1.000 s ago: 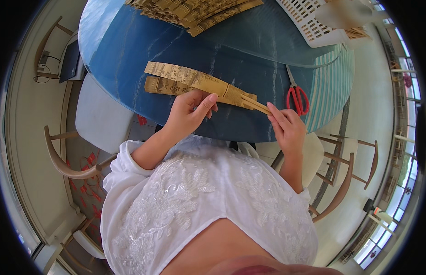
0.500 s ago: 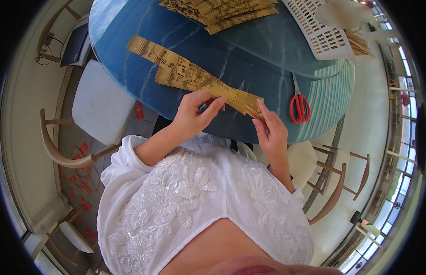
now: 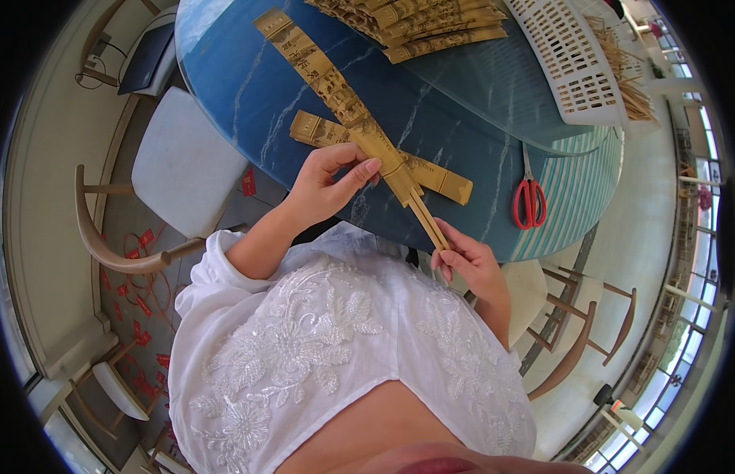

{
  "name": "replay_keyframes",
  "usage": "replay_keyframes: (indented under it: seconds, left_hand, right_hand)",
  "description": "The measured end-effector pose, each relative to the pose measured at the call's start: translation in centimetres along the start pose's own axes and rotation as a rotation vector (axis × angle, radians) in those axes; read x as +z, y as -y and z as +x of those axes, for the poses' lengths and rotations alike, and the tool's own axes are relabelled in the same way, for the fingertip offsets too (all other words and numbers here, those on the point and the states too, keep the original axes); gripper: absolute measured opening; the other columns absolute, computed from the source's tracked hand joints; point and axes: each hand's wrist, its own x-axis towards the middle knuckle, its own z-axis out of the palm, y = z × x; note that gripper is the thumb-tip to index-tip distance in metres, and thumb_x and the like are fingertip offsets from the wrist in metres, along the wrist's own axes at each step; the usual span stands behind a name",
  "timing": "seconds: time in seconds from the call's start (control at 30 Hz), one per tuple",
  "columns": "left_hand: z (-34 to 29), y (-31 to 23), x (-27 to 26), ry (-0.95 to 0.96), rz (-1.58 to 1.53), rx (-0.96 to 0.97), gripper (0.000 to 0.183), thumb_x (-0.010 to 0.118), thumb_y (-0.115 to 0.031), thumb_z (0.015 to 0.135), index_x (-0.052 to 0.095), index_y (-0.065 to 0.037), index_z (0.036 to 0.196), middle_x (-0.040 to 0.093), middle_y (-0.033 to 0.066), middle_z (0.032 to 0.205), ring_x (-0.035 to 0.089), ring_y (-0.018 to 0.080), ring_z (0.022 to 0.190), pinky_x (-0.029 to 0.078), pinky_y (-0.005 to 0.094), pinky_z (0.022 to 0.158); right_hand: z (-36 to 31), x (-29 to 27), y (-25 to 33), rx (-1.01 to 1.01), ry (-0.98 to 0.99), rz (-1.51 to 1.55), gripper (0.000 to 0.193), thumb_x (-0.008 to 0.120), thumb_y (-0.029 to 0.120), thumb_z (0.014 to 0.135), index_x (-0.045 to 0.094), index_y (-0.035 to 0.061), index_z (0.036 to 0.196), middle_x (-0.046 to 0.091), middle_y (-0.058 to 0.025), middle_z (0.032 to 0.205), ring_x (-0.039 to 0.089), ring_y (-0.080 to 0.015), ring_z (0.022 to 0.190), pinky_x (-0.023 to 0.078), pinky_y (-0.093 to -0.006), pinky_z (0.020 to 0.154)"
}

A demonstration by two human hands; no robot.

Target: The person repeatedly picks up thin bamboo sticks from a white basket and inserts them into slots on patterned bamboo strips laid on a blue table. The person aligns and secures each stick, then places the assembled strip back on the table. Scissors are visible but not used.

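Observation:
My left hand [image 3: 328,180] pinches a long gold printed paper chopstick sleeve [image 3: 324,79] near its lower end. A pair of light wooden chopsticks [image 3: 425,220] sticks out of that end, with the rest hidden inside the sleeve. Closed round the free ends of the chopsticks is my right hand [image 3: 472,267], close to the table's near edge. Beneath the held sleeve, crossing it at an angle, more gold sleeves [image 3: 445,182] lie on the blue table. Scissors with red handles [image 3: 529,204] rest to the right of them.
A large pile of gold sleeves [image 3: 439,28] sits at the far side of the blue marbled table [image 3: 249,118]. A white perforated basket [image 3: 569,71] stands far right, with loose chopsticks [image 3: 624,75] beside it. A white-seated chair [image 3: 182,162] is at the left.
My right hand has moved down toward me, and more of the chopsticks shows outside the sleeve. The held sleeve has swung steeper, now crossing the sleeves on the table.

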Motion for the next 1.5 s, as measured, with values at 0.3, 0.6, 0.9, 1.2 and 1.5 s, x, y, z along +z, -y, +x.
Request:
replay_keyframes:
  seconds: [0.3, 0.6, 0.9, 1.2, 1.5]
  left_hand:
    - [-1.1, 0.4, 2.4, 0.153, 0.036, -0.138, 0.022, 0.062, -0.018, 0.100, 0.070, 0.002, 0.106, 0.067, 0.0033, 0.083, 0.059, 0.0086, 0.075, 0.047, 0.0247, 0.065]
    - [-0.9, 0.9, 1.2, 0.215, -0.274, -0.247, 0.023, 0.060, -0.018, 0.101, 0.069, 0.003, 0.107, 0.067, 0.0036, 0.086, 0.058, 0.0082, 0.076, 0.046, 0.0229, 0.068]
    - [-1.0, 1.7, 1.0, 0.320, -0.218, -0.275, 0.025, 0.061, -0.022, 0.102, 0.070, 0.001, 0.107, 0.066, 0.0002, 0.083, 0.057, 0.0061, 0.074, 0.044, 0.0219, 0.064]
    - [-0.7, 1.0, 1.1, 0.343, -0.199, -0.301, 0.025, 0.061, -0.022, 0.102, 0.071, 0.002, 0.105, 0.067, 0.0014, 0.084, 0.059, 0.0072, 0.078, 0.047, 0.0233, 0.068]
    - [-0.3, 0.6, 0.8, 0.371, -0.194, -0.334, 0.023, 0.061, -0.019, 0.102, 0.071, 0.001, 0.106, 0.067, 0.0010, 0.084, 0.059, 0.0065, 0.078, 0.047, 0.0228, 0.069]
  right_hand:
    - [1.7, 1.1, 0.1, -0.009, 0.027, 0.103, 0.059, 0.055, 0.000, 0.098, 0.033, 0.0004, 0.153, 0.068, -0.0131, 0.098, 0.057, -0.0103, 0.074, 0.050, -0.0249, 0.070]
    - [0.8, 0.8, -0.6, 0.030, 0.045, 0.063, 0.059, 0.061, -0.002, 0.094, 0.041, -0.0023, 0.149, 0.073, -0.0161, 0.101, 0.068, -0.0150, 0.086, 0.053, -0.0289, 0.084]
    - [2.0, 2.0, -1.3, -0.101, -0.007, 0.146, 0.060, 0.062, -0.003, 0.094, 0.040, -0.0015, 0.149, 0.070, -0.0168, 0.112, 0.068, -0.0175, 0.090, 0.054, -0.0299, 0.085]
    - [2.9, 2.9, -0.8, -0.059, -0.062, 0.206, 0.049, 0.067, 0.003, 0.092, 0.053, -0.0036, 0.139, 0.071, -0.0158, 0.107, 0.069, -0.0182, 0.089, 0.056, -0.0304, 0.084]
    - [3.1, 3.1, -0.9, -0.057, -0.068, 0.235, 0.046, 0.069, 0.002, 0.091, 0.057, -0.0040, 0.135, 0.072, -0.0147, 0.105, 0.069, -0.0165, 0.086, 0.056, -0.0287, 0.082]
